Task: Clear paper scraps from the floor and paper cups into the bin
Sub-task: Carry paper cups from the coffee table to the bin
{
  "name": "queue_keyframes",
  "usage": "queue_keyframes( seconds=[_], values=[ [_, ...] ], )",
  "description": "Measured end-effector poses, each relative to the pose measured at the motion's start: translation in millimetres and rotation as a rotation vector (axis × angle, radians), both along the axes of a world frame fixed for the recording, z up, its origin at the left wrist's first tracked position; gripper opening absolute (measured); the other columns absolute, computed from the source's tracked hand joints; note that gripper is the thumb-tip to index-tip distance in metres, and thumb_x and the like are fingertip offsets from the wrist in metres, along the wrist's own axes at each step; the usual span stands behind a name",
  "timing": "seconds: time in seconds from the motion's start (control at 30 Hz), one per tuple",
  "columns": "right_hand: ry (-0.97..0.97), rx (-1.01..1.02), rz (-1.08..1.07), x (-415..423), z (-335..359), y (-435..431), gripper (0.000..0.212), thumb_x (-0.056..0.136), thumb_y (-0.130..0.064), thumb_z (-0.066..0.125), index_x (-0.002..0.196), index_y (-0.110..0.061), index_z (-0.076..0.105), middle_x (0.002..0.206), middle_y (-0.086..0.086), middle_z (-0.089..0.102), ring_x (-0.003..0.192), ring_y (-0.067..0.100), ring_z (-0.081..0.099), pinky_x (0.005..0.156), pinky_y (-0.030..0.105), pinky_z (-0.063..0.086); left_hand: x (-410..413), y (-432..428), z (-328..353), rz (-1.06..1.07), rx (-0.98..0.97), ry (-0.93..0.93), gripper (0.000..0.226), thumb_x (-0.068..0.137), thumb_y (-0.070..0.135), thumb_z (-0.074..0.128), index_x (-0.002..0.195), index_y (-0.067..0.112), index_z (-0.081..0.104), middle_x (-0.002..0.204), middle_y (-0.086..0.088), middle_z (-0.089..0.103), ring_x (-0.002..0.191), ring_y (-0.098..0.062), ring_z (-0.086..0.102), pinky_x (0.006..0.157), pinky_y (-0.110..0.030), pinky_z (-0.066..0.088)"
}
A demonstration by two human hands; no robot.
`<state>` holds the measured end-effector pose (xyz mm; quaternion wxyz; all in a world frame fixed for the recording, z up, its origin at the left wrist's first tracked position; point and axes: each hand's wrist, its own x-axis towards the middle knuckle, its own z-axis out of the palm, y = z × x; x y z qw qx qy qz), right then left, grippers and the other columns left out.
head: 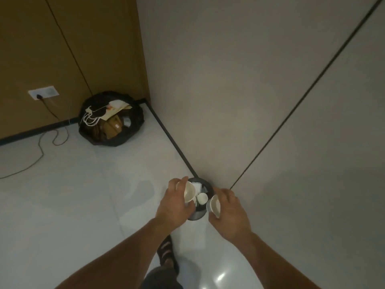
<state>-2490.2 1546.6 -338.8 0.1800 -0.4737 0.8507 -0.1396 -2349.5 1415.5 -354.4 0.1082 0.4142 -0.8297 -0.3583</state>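
A small dark bin (210, 189) stands on the floor against the grey wall, directly below my hands. Inside it lie a white paper cup (202, 198) and white paper scraps (196, 186). My left hand (173, 205) grips a white paper cup (189, 192) above the bin's left rim, its mouth turned toward the camera. My right hand (229, 213) grips another white paper cup (214, 206) over the bin's right rim, tilted on its side.
A larger black-bagged bin (137, 119) full of paper bags and rubbish stands in the far corner. A black cable (39, 147) runs from a wall socket (42, 93) across the glossy floor. My sandalled foot (167, 255) is just behind the small bin.
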Motion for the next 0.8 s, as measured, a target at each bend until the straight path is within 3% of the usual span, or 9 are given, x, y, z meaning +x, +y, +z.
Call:
queue_keyframes(
  seconds=[0.17, 0.27, 0.37, 0.47, 0.63, 0.8],
  values=[
    [-0.022, 0.088, -0.031, -50.5, -50.0, -67.9, 0.077, 0.086, -0.046, 0.063, 0.150, -0.032, 0.021, 0.151, -0.005, 0.028, 0.134, 0.016, 0.035, 0.103, 0.026, 0.042, -48.9, -75.6, -48.5, 0.018, 0.107, -0.049, 0.080, 0.079, 0.037, 0.072, 0.143, 0.032, 0.023, 0.143, 0.006, 0.027, 0.120, -0.017, 0.047, 0.090, -0.022, 0.043],
    [-0.060, 0.106, -0.050, -76.7, -99.9, -102.1, 0.077, 0.084, -0.044, 0.069, 0.148, -0.029, 0.028, 0.150, -0.003, 0.035, 0.132, 0.018, 0.040, 0.103, 0.030, 0.046, -72.5, -109.7, -96.4, 0.054, 0.175, -0.098, 0.081, 0.078, 0.037, 0.074, 0.142, 0.031, 0.025, 0.143, 0.004, 0.030, 0.118, -0.019, 0.048, 0.092, -0.028, 0.048],
    [-0.100, 0.116, -0.059, -104.8, -172.1, -131.1, 0.074, 0.081, -0.040, 0.073, 0.143, -0.024, 0.037, 0.143, 0.002, 0.044, 0.124, 0.021, 0.050, 0.095, 0.034, 0.053, -98.9, -128.9, -165.0, 0.013, 0.157, -0.136, 0.078, 0.077, 0.033, 0.076, 0.141, 0.024, 0.032, 0.139, -0.001, 0.038, 0.111, -0.018, 0.054, 0.080, -0.017, 0.048],
    [-0.129, 0.123, -0.060, -129.6, -255.9, -152.1, 0.073, 0.081, -0.038, 0.075, 0.142, -0.019, 0.040, 0.138, 0.006, 0.048, 0.122, 0.023, 0.053, 0.092, 0.037, 0.055, -124.4, -133.0, -242.7, 0.043, 0.226, -0.127, 0.074, 0.078, 0.031, 0.076, 0.137, 0.027, 0.032, 0.134, 0.003, 0.038, 0.102, -0.010, 0.052, 0.069, -0.007, 0.039],
    [-0.166, 0.200, -0.029, -160.6, -386.3, -170.8, 0.079, 0.082, -0.040, 0.073, 0.146, -0.022, 0.030, 0.141, 0.004, 0.045, 0.125, 0.022, 0.050, 0.094, 0.036, 0.053, -158.5, -125.7, -371.7, 0.100, 0.317, -0.141, 0.078, 0.078, 0.028, 0.073, 0.142, 0.028, 0.027, 0.137, 0.003, 0.034, 0.109, -0.015, 0.049, 0.080, -0.030, 0.053],
    [-0.140, 0.300, 0.055, -171.6, -469.8, -175.1, 0.082, 0.082, -0.047, 0.072, 0.148, -0.021, 0.029, 0.141, 0.007, 0.044, 0.124, 0.025, 0.050, 0.093, 0.032, 0.051, -170.0, -106.9, -456.5, 0.044, 0.343, -0.219, 0.076, 0.080, 0.031, 0.072, 0.141, 0.031, 0.026, 0.140, 0.003, 0.029, 0.121, -0.022, 0.041, 0.090, -0.029, 0.040]
  ],
)
